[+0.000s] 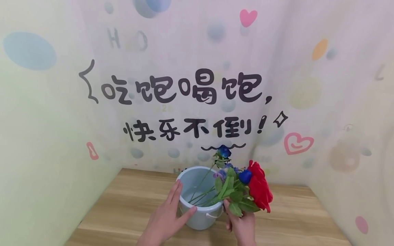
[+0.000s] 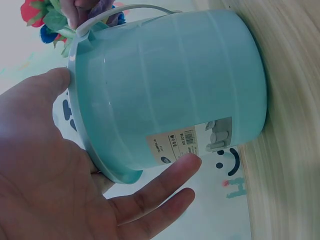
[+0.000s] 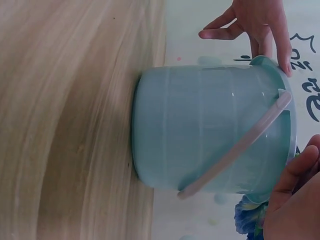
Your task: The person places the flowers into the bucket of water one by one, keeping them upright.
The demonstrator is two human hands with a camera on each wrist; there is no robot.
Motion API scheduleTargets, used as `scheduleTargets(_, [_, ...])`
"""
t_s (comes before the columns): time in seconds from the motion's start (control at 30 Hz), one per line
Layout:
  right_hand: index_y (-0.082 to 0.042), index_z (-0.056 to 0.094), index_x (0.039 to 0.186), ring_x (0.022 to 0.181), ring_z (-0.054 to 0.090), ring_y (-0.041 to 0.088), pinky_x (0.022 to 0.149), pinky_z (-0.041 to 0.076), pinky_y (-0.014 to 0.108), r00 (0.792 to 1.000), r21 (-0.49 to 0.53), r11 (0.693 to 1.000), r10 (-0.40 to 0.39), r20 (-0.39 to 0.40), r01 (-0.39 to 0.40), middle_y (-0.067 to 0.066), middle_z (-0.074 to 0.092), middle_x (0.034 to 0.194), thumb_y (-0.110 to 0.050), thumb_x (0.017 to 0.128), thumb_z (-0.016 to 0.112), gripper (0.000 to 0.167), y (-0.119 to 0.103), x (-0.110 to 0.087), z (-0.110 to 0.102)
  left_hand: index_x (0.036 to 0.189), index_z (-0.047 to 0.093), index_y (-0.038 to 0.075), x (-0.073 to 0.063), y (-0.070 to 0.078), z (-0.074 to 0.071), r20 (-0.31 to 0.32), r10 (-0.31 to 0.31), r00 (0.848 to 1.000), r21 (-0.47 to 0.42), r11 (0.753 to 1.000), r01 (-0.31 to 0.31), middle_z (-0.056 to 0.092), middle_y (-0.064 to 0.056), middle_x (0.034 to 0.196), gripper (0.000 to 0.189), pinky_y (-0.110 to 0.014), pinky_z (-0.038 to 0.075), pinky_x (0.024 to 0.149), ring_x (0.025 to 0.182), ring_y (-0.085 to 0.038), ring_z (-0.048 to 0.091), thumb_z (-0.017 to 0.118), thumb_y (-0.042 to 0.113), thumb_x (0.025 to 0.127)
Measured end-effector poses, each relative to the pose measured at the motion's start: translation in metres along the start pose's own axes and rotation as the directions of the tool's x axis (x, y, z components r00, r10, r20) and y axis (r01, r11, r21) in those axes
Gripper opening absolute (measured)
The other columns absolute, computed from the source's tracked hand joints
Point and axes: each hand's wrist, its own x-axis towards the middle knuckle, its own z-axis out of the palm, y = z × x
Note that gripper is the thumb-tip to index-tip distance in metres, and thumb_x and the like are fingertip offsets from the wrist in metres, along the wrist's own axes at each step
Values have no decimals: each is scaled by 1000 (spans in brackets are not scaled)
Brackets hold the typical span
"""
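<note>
A light blue plastic bucket (image 1: 200,218) with a white handle (image 3: 235,145) stands upright on the wooden table. My left hand (image 1: 166,213) holds it at the rim, thumb on the near side and fingers at the left; two fingers stretch beside the label (image 2: 190,140) in the left wrist view. Beside the right rim, my right hand (image 1: 243,225) grips a bunch of flowers with green leaves. A red flower (image 1: 260,186), a blue rose (image 1: 224,151) and purple-blue blooms (image 1: 220,173) show in it. Their stems (image 1: 201,195) slant into the bucket. Leaves partly hide the right fingers.
The wood-grain table (image 1: 138,194) meets a pale printed curtain (image 1: 184,44) behind the bucket, with black lettering (image 1: 200,128) on it. Similar pale cloth hangs at both sides.
</note>
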Motion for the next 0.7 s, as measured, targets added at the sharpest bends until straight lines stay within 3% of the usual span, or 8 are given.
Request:
scheduleTargets(0.1, [-1,72,110,40,53,17,41,52,33,1000,-8,1000,3,19,-3,6,55,54,-26,93,84,33,4,-1,-4,170,25,17,0,1,0,-1,3,1000,-3,1000,-3,15,-1,177,96,-61,61,83,125,-45,63,51,75,99])
scheduleTargets(0.2, [3,67,122,44,55,19,45,53,33,997,-43,999,25,74,-22,8,57,60,-25,98,79,38,5,-4,-16,169,25,16,0,2,0,-4,13,1000,-1,1000,-13,16,-2,177,95,-57,62,80,121,-43,66,52,74,99])
scheduleTargets(0.33, [3,63,130,58,63,21,51,56,33,970,-230,973,70,235,-14,8,65,81,-23,101,71,40,2,-9,-45,168,28,14,-1,3,2,-14,33,999,11,999,-33,19,-3,177,96,-56,62,78,122,-43,66,51,76,99])
scheduleTargets(0.43, [0,69,120,74,66,18,62,58,28,910,-424,899,79,407,111,4,69,93,-27,102,71,33,-5,-4,-67,168,31,13,1,3,3,-27,37,999,26,999,-37,21,-4,176,96,-64,58,90,134,-45,57,50,77,98])
scheduleTargets(0.57, [-2,71,112,86,67,19,74,60,31,814,-555,790,129,566,260,2,72,100,-32,104,67,32,-18,3,-89,167,34,14,3,1,4,-43,31,999,53,998,-29,23,-3,175,96,-68,53,98,140,-46,51,50,78,97])
scheduleTargets(0.6, [-1,71,112,87,67,21,75,62,36,803,-579,772,158,574,262,3,72,100,-34,105,65,34,-22,3,-92,167,34,14,3,0,4,-44,26,999,61,998,-23,23,-3,175,96,-68,53,98,140,-45,52,50,79,97])
scheduleTargets(0.63, [0,71,113,88,67,23,77,62,41,808,-607,752,177,562,258,4,73,102,-35,105,65,36,-25,1,-95,167,34,15,3,0,4,-44,23,999,69,997,-20,23,-3,175,97,-67,54,97,139,-45,53,50,79,97])
scheduleTargets(0.7, [-2,72,115,92,69,27,81,62,49,847,-700,678,221,484,223,5,74,106,-44,103,66,44,-34,-4,-99,167,34,15,4,-1,4,-42,17,999,77,997,-13,23,-2,175,97,-67,54,96,137,-45,54,50,80,96])
